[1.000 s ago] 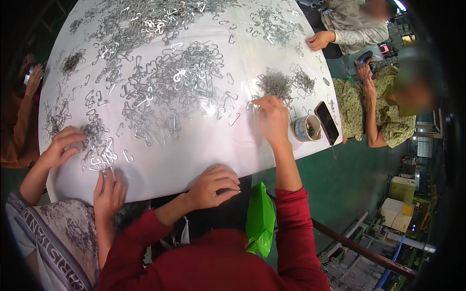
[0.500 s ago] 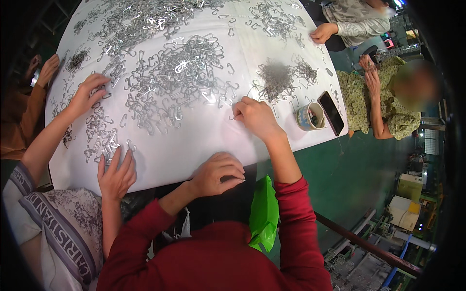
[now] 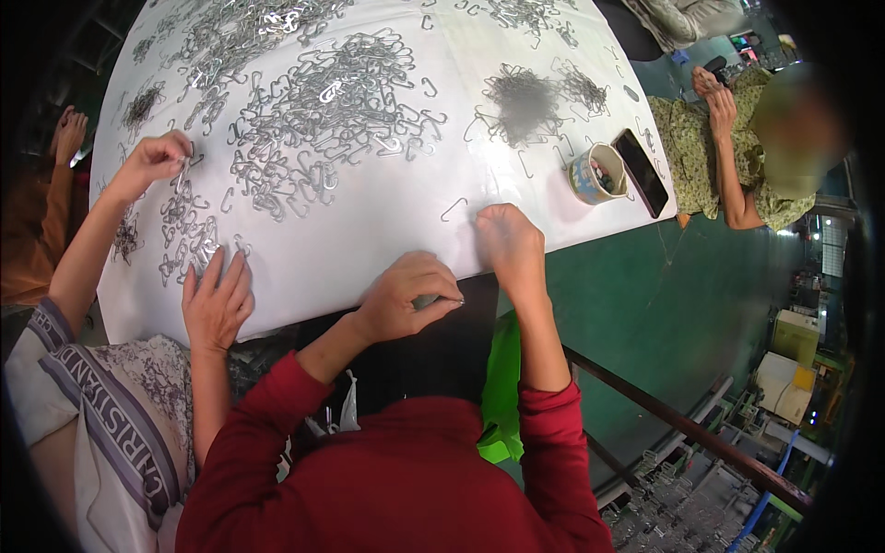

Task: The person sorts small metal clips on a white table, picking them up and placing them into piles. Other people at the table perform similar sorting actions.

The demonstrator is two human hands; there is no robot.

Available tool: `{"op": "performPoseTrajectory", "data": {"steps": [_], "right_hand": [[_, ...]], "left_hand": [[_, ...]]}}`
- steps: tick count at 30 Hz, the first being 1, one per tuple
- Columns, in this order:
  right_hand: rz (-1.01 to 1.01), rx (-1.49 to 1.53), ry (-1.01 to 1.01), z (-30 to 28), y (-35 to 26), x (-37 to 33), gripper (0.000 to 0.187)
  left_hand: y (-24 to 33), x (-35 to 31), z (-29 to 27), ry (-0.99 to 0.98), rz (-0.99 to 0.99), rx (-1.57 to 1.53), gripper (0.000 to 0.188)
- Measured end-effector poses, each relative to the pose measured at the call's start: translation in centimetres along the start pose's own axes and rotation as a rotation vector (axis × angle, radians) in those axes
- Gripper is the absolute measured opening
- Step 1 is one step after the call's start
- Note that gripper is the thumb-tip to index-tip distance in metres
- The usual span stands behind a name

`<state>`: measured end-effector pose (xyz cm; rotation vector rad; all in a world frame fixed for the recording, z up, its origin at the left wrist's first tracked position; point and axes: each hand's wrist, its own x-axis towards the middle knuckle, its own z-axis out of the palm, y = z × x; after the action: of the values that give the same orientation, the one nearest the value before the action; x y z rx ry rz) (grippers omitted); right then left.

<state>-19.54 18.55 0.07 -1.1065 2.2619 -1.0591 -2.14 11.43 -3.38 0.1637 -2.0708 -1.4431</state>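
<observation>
My left hand [image 3: 412,293] is closed in a pinch at the table's near edge, with the tip of a small metal piece [image 3: 461,300] showing at its fingertips. My right hand [image 3: 513,251] is closed and slightly blurred over the near edge, farther right; its fingers hide whatever they grip. Just left of it, a single thin wire hook [image 3: 453,210] lies on the white table. Beyond my hands spreads a large heap of flat metal snap hooks [image 3: 323,111]. A darker tangle of thin wire pieces [image 3: 523,106] sits at the right.
A paper cup [image 3: 597,175] with small items stands by a black phone [image 3: 641,172] near the right edge. A co-worker's hands [image 3: 218,300] work among loose hooks at my left. Another person [image 3: 719,147] sits at the right. A green bag [image 3: 502,387] hangs below the table edge.
My right hand has drawn back toward me, away from the wire tangle, and the single wire hook is now in full view beside it. The left hand keeps its pinch. The view has shifted.
</observation>
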Motion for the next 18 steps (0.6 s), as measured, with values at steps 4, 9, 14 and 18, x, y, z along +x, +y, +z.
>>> {"op": "performPoseTrajectory", "data": {"steps": [4,9,14,18], "right_hand": [[-0.236,-0.198,-0.006,1.0,0.8,2.4,0.011],[-0.540,-0.520,-0.207,1.6,0.9,5.5,0.011],[-0.344,-0.359,-0.293,0.9,0.6,3.8,0.013],[0.083,0.294,-0.361,-1.1,-0.3,-0.6,0.012]], "left_hand": [[-0.1,0.0,-0.1,-0.027,-0.005,0.005,0.013],[-0.2,-0.1,-0.1,-0.034,0.004,-0.013,0.013],[-0.6,-0.3,0.1,-0.035,0.015,0.018,0.013],[-0.8,-0.5,0.1,-0.033,0.011,0.047,0.013]]}}
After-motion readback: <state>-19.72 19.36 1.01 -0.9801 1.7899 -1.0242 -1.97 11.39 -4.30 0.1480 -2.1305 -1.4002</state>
